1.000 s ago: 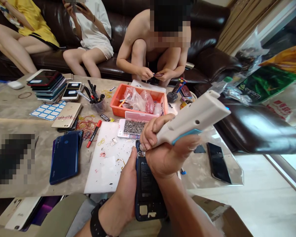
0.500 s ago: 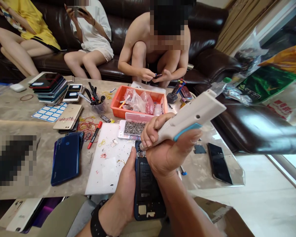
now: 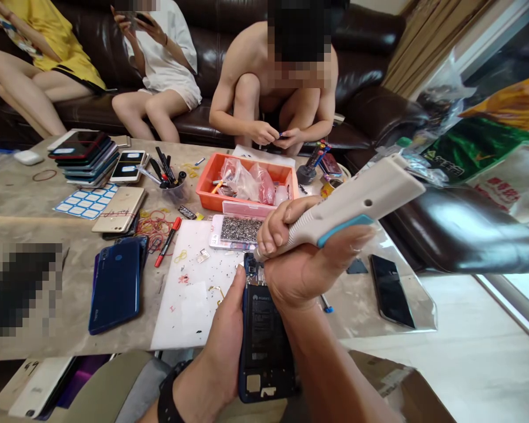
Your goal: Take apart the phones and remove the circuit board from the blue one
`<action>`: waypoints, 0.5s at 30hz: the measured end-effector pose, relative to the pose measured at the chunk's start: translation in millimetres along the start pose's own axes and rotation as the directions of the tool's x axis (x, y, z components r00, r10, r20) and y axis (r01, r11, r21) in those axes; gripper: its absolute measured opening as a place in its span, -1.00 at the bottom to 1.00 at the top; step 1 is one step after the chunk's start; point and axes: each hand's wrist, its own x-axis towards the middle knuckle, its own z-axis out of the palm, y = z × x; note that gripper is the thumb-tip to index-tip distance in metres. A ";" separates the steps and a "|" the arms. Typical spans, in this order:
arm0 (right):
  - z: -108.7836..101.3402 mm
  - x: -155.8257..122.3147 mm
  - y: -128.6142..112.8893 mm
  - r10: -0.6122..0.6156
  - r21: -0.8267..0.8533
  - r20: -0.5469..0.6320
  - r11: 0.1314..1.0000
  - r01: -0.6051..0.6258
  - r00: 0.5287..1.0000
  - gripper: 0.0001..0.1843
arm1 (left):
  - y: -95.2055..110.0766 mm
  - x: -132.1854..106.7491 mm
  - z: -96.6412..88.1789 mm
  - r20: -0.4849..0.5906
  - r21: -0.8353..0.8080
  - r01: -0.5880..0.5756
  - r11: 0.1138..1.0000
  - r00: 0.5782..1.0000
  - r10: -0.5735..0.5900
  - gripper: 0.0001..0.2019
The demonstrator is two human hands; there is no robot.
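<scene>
An opened smartphone (image 3: 261, 329), its battery and inner parts exposed, is gripped along its left edge by my left hand (image 3: 223, 335). My right hand (image 3: 300, 258) is wrapped round an electric screwdriver (image 3: 357, 200) with a white body and a blue switch strip. The tool slants down to the left, its tip end at the top of the phone near the camera module; the exact contact is hidden by my fingers. Behind the phone lies a white work mat (image 3: 180, 305) with small loose screws and bits on it. A box of screws (image 3: 240, 229) stands at the mat's far edge.
An orange bin (image 3: 207, 191) with plastic bags stands behind the mat. To the left are a blue phone (image 3: 117, 285), a red marker (image 3: 167, 242), a pen cup (image 3: 174, 191) and stacked devices (image 3: 86, 155). A black phone (image 3: 391, 292) lies right. Several people sit opposite on a sofa.
My right hand and the screwdriver have shifted slightly right, uncovering more of the phone's camera area. The phone has moved down a little in view. A person opposite has moved their hands slightly.
</scene>
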 end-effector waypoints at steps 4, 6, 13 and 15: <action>-0.1 -1.1 1.5 -0.025 0.010 0.010 1.000 0.025 1.000 -0.43 | -0.5 -1.4 3.8 -0.042 0.007 -0.018 1.000 0.999 0.019 -0.48; 0.1 -1.5 2.2 -0.030 0.021 0.013 0.999 0.030 0.999 -0.40 | -1.2 -2.0 3.6 -0.048 0.012 -0.043 0.999 0.998 0.043 -0.49; 1.2 -2.5 1.5 -0.011 0.006 0.051 1.000 0.011 0.999 -0.44 | -1.6 -2.6 3.0 -0.061 0.020 -0.032 0.999 0.998 0.033 -0.49; 0.7 -3.5 1.5 -0.006 0.005 0.075 1.000 0.005 0.997 -0.44 | -1.3 -3.0 3.7 -0.077 0.014 -0.017 1.000 0.997 0.018 -0.47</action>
